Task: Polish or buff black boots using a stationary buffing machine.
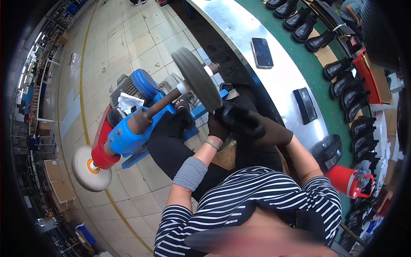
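Note:
A glossy black boot (240, 121) is between my two hands over my lap, its far end up against the lower rim of a dark grey buffing wheel (195, 77). My left hand (216, 128), in a dark glove, grips the boot from the left, close below the wheel; its fingers are mostly hidden. From the right, my right hand (269, 129), in a dark brown glove, is closed round the boot's nearer part. The wheel sits on the shaft of a blue and red machine (128, 135), and whether it spins cannot be made out.
A white wheel (87, 169) is on the machine's other end. Right of me runs a metal-topped bench (282, 85) with a phone (262, 52) and a black box-like object (305, 106). Beyond, black boots (353, 96) line a green surface. A red jug (344, 180) stands near my right elbow.

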Tool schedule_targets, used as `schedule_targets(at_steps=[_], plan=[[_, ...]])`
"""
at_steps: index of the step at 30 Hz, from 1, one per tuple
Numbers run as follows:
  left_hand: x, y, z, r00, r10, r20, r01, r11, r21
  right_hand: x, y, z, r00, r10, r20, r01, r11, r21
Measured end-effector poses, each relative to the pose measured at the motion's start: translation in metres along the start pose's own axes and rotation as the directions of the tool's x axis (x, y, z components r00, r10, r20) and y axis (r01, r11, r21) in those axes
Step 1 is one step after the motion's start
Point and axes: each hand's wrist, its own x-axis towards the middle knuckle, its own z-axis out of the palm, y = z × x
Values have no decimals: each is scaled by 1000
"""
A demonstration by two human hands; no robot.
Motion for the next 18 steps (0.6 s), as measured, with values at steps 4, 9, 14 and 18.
schedule_targets(at_steps=[4, 9, 14, 18], plan=[[-7, 1, -2, 956, -291, 44, 285, 952, 112, 27, -42, 14, 944, 87, 317, 216, 561, -799], [43, 43, -64, 996, -69, 48, 50, 948, 313, 87, -13, 43, 905, 218, 365, 202, 534, -821], [72, 81, -127, 968, 220, 120, -250, 802, 542, 74, 25, 41, 932, 33, 361, 273, 594, -757], [64, 110, -168, 857, 466, 218, -472, 545, 693, 39, -23, 41, 918, 38, 396, 308, 561, -768]])
